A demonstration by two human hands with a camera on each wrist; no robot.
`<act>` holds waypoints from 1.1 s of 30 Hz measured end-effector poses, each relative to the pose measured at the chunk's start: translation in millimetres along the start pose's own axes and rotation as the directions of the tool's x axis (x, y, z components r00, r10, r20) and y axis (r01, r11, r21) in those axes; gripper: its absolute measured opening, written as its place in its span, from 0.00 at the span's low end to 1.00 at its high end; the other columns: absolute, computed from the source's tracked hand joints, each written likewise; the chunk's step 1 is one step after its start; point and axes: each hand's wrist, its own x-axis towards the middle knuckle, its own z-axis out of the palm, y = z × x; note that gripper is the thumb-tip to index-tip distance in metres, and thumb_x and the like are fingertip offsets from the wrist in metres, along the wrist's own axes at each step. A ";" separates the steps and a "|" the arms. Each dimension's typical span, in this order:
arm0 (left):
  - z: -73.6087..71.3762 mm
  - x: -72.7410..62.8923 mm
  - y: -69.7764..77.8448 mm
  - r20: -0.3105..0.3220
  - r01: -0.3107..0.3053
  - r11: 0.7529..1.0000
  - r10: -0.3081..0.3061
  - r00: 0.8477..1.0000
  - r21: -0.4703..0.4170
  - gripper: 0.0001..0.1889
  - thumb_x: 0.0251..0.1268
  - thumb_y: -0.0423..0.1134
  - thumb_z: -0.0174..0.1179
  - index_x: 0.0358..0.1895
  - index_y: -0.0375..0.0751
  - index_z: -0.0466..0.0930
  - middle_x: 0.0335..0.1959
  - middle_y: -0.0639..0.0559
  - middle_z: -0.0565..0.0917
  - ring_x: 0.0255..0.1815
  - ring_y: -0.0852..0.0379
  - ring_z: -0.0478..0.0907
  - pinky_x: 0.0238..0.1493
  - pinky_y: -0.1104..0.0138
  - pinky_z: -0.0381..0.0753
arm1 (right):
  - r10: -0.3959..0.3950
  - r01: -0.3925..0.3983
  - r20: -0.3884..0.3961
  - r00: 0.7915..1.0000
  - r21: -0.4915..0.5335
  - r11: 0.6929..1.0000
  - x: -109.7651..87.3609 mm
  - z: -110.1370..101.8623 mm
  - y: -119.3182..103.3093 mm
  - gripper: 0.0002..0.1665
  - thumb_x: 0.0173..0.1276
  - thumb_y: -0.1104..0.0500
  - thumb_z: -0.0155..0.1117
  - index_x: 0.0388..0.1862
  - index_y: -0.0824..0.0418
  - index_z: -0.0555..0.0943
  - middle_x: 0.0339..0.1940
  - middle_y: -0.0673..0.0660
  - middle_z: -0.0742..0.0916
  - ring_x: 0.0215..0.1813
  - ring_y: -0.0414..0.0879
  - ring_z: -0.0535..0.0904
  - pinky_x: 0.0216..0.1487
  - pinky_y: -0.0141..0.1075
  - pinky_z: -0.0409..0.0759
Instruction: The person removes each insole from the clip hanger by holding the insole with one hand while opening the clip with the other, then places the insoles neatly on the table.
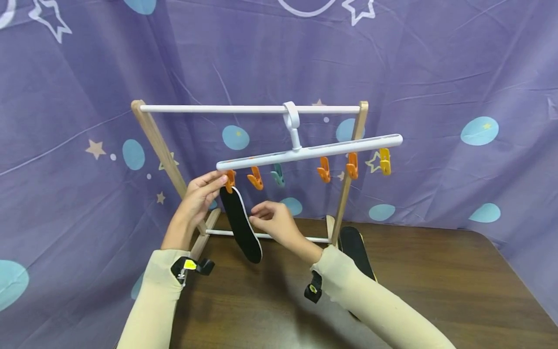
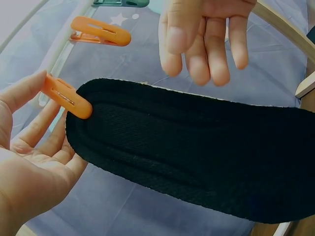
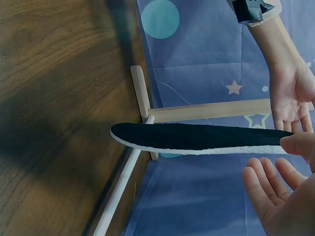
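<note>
A black insole [image 1: 241, 225] with a white edge hangs tilted from an orange clothespin [image 2: 67, 97] at the left end of a white clip hanger [image 1: 301, 154]. My left hand [image 1: 198, 198] pinches that clothespin between thumb and fingers, its other fingers reaching behind the insole's top end. Beside the insole's right edge is my right hand [image 1: 279, 223], fingers loosely bent and holding nothing; the left wrist view [image 2: 206, 39] shows a gap between its fingertips and the insole. Further along the hanger hang more clothespins: orange [image 1: 255, 178], green [image 1: 277, 175] and yellow [image 1: 385, 162].
The hanger's hook [image 1: 291, 115] sits over the white top bar [image 1: 213, 109] of a rack with wooden legs [image 1: 161, 148]. Another black insole [image 1: 355, 249] lies on the brown wooden table [image 1: 436, 281], behind my right forearm. A purple patterned curtain [image 1: 436, 72] surrounds the table.
</note>
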 end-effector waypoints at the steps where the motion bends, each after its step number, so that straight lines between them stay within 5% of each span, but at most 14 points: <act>1: -0.2 0.1 0.1 0.003 0.001 1.000 -0.001 1.000 0.000 0.13 0.74 0.29 0.57 0.43 0.51 0.88 0.43 0.60 0.91 0.49 0.66 0.85 0.54 0.75 0.81 | -0.005 0.005 0.000 1.000 0.002 1.000 0.1 1.8 0.5 0.10 0.64 0.66 0.71 0.42 0.70 0.86 0.36 0.65 0.91 0.36 0.50 0.88 0.39 0.27 0.84; 7: -0.6 0.0 -0.6 0.021 0.009 1.000 -0.009 1.000 -0.017 0.13 0.75 0.29 0.56 0.44 0.50 0.88 0.43 0.59 0.91 0.49 0.65 0.86 0.54 0.75 0.81 | 0.009 -0.009 -0.010 1.000 0.010 1.000 1.2 9.3 3.9 0.10 0.62 0.68 0.72 0.42 0.71 0.85 0.35 0.66 0.91 0.35 0.52 0.88 0.37 0.25 0.82; 22: 3.0 -0.5 -5.4 0.050 -0.012 0.999 0.015 0.999 -0.048 0.15 0.75 0.25 0.53 0.43 0.47 0.88 0.42 0.56 0.91 0.48 0.62 0.87 0.55 0.73 0.83 | 0.039 -0.039 -0.018 0.999 -0.012 0.999 -0.7 14.4 5.7 0.06 0.62 0.69 0.71 0.38 0.69 0.86 0.34 0.64 0.91 0.31 0.37 0.84 0.35 0.23 0.81; 33: 4.3 -0.1 -6.3 0.074 -0.027 0.996 0.033 0.997 -0.080 0.14 0.76 0.26 0.52 0.46 0.45 0.87 0.44 0.54 0.91 0.49 0.60 0.87 0.56 0.71 0.83 | 0.029 -0.029 -0.011 1.000 -0.021 0.999 -2.1 11.8 6.1 0.06 0.63 0.69 0.69 0.39 0.69 0.86 0.34 0.63 0.91 0.33 0.41 0.86 0.36 0.22 0.81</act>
